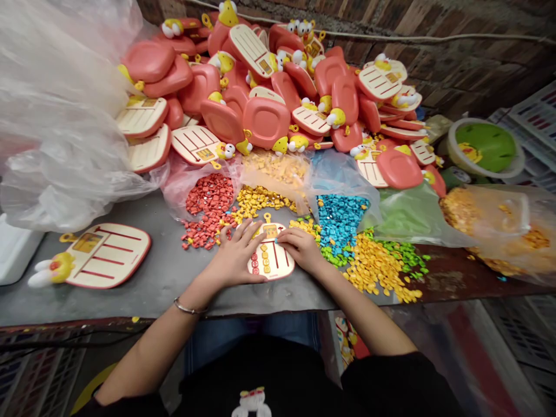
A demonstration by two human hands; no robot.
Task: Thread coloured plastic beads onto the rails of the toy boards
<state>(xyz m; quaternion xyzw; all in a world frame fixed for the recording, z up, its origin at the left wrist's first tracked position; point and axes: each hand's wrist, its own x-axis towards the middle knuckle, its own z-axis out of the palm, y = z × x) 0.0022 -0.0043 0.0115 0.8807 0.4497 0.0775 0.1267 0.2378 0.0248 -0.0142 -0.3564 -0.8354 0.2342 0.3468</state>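
Left hand (234, 250) spread open at one board (275, 266), right fingertips (284, 238) pinched on one blue bead (276, 240), second board (108, 255) at nine o'clock, one red heap (209, 202) at ten.

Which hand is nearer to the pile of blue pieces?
Right. The right hand is just left of the blue pile; the left hand is farther left, against the board.
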